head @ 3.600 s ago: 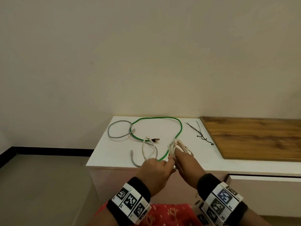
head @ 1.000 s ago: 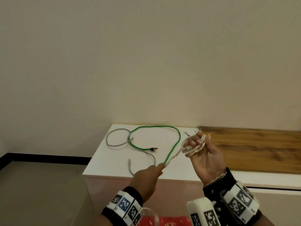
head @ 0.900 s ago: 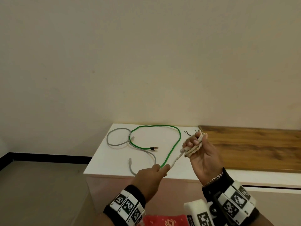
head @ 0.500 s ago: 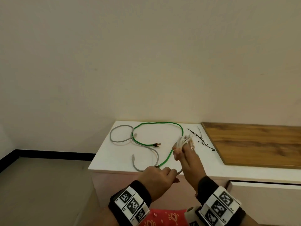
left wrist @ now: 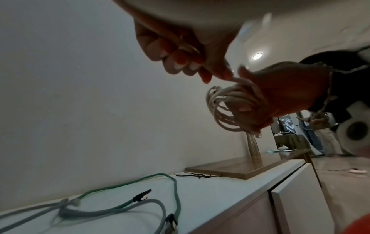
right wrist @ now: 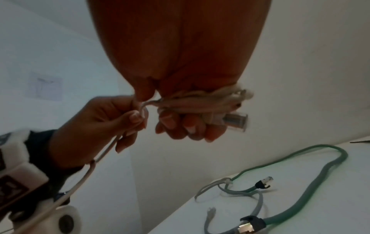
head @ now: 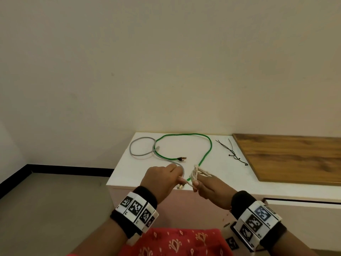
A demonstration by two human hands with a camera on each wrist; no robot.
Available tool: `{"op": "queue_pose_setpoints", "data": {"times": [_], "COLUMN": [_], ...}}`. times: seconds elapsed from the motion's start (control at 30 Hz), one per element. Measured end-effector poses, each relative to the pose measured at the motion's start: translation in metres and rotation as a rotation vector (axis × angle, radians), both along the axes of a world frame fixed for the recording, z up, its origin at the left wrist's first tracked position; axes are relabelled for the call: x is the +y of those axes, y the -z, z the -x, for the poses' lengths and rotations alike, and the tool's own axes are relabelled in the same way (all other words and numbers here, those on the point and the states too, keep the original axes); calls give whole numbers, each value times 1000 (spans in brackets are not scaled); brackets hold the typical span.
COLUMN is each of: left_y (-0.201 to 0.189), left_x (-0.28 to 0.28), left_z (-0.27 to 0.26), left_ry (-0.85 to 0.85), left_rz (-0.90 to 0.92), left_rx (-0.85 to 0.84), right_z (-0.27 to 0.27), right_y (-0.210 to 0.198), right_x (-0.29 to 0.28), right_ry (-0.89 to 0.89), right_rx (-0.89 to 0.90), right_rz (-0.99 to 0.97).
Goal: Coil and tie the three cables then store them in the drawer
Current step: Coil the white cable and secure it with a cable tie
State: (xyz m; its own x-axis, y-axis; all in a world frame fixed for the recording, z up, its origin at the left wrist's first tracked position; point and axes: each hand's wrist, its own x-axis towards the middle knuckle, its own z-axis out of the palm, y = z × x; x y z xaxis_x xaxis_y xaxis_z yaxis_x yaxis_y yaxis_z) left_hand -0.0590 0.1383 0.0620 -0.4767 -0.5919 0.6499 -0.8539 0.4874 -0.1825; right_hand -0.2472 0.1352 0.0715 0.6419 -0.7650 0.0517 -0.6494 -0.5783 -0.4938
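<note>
A white cable (head: 196,174) is wound in several loops round the fingers of my right hand (head: 196,184), which grips the bundle (right wrist: 200,101) above the cabinet's front edge. My left hand (head: 180,180) pinches the short free end of that cable (left wrist: 237,80) right beside the coil, and the tail runs back under my left wrist. The green cable (head: 208,153) and the grey cable (head: 140,155) lie loose on the white cabinet top (head: 129,174). Black zip ties (head: 232,152) lie to the right of them.
A wooden board (head: 291,159) covers the cabinet top on the right. Below it a white drawer front (head: 302,218) stands slightly ajar. The wall runs close behind the cabinet, and grey floor (head: 55,209) lies to the left.
My right hand has turned from palm up to back up and come down. The stretch of white cable between my hands has shortened, and my left hand now sits right beside the coil.
</note>
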Motion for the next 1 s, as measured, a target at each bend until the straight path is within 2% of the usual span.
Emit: {"op": "queue_pose_setpoints", "data": {"times": [0.07,0.17,0.33,0.47,0.57,0.63,0.7,0.83,0.93,1.0], "left_y": [-3,-2,3,4,-2,-5,-7,-14,-16,-16], "left_x": [0,-1,2,4,8,7,6,3,3,7], "left_z": [-2,0,8,15,16,12,5,-1,2,7], "left_ry": [0,1,8,7,-48,35,84,-23,-76,-39], "left_rz": [-33,-50,-251,-479,-536,-690,-812,-769,-746,-859], "left_rx": [40,131,228,378,340,397,386,211,332,511], "right_z": [0,1,4,5,6,10,13,10,9,8], "right_y": [-4,-7,-16,-16,-17,-19,-18,-16,-19,-21], "right_x": [1,2,3,1,-1,-2,-3,-1,2,2], "right_ry": [-9,56,148,165,193,230,267,274,262,263], "right_rx": [-15,-324,-809,-984,-1052,-1066,-1047,-953,-895,-890], "right_rz": [-103,-350,-716,-943,-1033,-1042,-1025,-977,-947,-946]}}
